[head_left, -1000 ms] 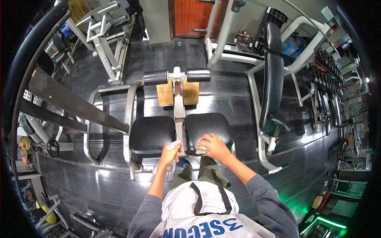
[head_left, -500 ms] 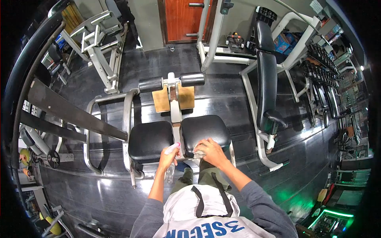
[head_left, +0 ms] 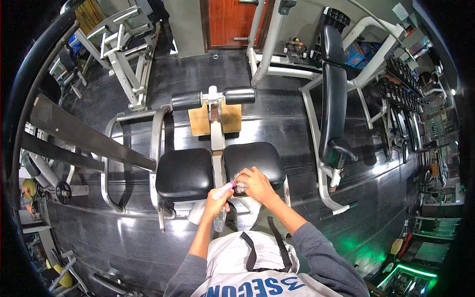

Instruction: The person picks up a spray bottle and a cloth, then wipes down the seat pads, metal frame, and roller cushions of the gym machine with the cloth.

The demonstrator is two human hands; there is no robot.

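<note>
My left hand [head_left: 216, 204] is wrapped round a spray bottle with a white and pink head [head_left: 225, 190] and a clear body [head_left: 219, 222] that hangs below my fingers. Its nozzle points at a crumpled greyish cloth [head_left: 241, 188], which my right hand [head_left: 259, 188] grips in bent fingers. Both hands are close together over the front edge of the right black seat pad [head_left: 255, 161]. To the left lies the matching seat pad [head_left: 184, 173], with a pale metal bar [head_left: 217, 166] between the two.
Black foam rollers [head_left: 240, 95] top the machine's post beyond the pads. At the right stands a black padded bench [head_left: 332, 106]; a dumbbell rack [head_left: 401, 94] is farther off. Slanting metal beams [head_left: 89, 136] cross the left side. Dark rubber flooring [head_left: 316, 237] surrounds the machine.
My left hand has brought the spray bottle rightward, so its nozzle is now close to the cloth. My right hand has shifted slightly left with the cloth.
</note>
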